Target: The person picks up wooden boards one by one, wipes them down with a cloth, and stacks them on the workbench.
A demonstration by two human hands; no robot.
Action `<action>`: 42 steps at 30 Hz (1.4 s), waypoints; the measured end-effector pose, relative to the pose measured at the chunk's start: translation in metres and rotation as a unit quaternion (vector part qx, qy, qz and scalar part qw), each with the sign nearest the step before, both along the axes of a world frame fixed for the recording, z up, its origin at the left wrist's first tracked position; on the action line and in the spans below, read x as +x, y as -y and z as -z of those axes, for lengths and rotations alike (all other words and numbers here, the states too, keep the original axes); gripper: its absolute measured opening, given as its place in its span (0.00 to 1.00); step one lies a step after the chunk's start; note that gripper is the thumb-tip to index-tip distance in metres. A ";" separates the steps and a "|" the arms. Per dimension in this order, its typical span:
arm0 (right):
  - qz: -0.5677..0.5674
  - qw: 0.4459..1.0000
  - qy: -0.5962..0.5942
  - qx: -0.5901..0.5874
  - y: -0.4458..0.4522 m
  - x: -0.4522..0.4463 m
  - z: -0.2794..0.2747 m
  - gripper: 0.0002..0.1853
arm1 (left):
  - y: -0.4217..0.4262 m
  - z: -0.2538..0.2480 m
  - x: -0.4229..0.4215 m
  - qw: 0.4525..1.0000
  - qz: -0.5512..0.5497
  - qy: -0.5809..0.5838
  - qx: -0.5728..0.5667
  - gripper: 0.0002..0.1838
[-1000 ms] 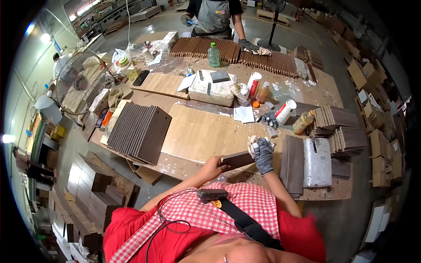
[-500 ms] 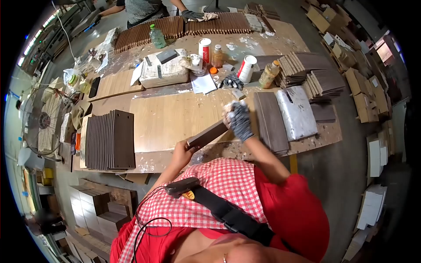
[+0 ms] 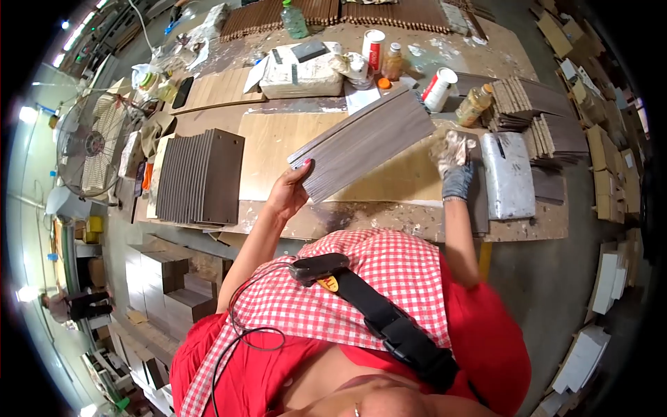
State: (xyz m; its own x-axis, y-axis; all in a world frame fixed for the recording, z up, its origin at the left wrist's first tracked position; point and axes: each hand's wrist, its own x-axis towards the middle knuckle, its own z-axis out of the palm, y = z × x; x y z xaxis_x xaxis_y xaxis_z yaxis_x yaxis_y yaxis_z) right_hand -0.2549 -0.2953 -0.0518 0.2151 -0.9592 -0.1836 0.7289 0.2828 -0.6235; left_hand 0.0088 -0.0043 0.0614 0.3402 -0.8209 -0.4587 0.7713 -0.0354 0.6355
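"Wood-grain board: where's it logged, left to right?"
"Dark board stack is seen first, stood on edge. Next, bare left hand: closed around the board's near end, thumb laid on top. Board is held slanted over the pale panel."
"And the right?"
"Gloved right hand: whitish rag is bunched in its grip, tightness can't be told. White wrapped block is placed just beside."
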 end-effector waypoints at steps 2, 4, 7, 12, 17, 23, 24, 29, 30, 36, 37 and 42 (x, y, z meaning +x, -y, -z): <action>-0.195 0.962 0.056 0.184 -0.004 0.005 0.016 0.24 | 0.000 0.003 0.000 0.999 -0.011 -0.012 -0.041 0.16; -0.248 0.939 -0.094 0.220 -0.034 0.017 0.009 0.27 | -0.001 0.005 0.002 0.999 -0.011 -0.023 -0.044 0.15; -0.351 0.912 -0.047 0.208 -0.082 0.046 -0.025 0.32 | 0.002 0.005 -0.007 0.999 -0.008 -0.010 -0.053 0.19; -0.226 0.964 -0.102 0.093 -0.146 0.053 -0.050 0.13 | 0.012 0.025 -0.041 0.994 0.064 0.047 -0.069 0.21; -0.038 0.950 -0.286 -0.121 -0.132 0.018 -0.067 0.10 | 0.008 0.017 -0.039 0.947 0.229 0.227 -0.006 0.20; -0.107 0.917 -0.320 -0.211 -0.037 -0.102 -0.094 0.11 | -0.036 0.053 0.070 0.861 0.046 0.504 0.045 0.17; -0.107 0.901 -0.338 -0.249 -0.021 -0.117 -0.091 0.12 | -0.052 0.050 0.090 0.800 0.000 0.593 0.093 0.16; -0.223 0.885 -0.403 -0.070 0.026 -0.154 -0.085 0.11 | -0.143 0.099 0.166 0.253 -0.111 0.811 0.516 0.51; -0.252 0.882 -0.387 -0.098 0.035 -0.158 -0.068 0.12 | -0.157 0.106 0.171 0.234 -0.153 0.823 0.495 0.54; -0.170 0.649 -0.679 -0.298 0.044 -0.155 -0.056 0.15 | -0.168 0.086 0.145 0.262 0.009 0.728 0.634 0.54; -0.186 0.612 -0.717 -0.276 0.038 -0.148 -0.071 0.16 | -0.170 0.093 0.147 0.261 -0.016 0.762 0.593 0.53; -0.150 0.287 -0.923 -0.209 0.027 -0.118 -0.104 0.13 | -0.168 0.084 0.137 0.277 -0.036 0.792 0.542 0.51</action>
State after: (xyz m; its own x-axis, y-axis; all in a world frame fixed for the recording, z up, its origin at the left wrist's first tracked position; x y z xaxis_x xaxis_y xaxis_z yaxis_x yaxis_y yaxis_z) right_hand -0.3726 -0.3223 0.0520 0.2059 -0.9696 -0.1319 -0.9697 -0.2203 0.1055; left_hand 0.1457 0.1639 -0.0223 0.8175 -0.4572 0.3503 -0.4218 -0.8894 -0.1763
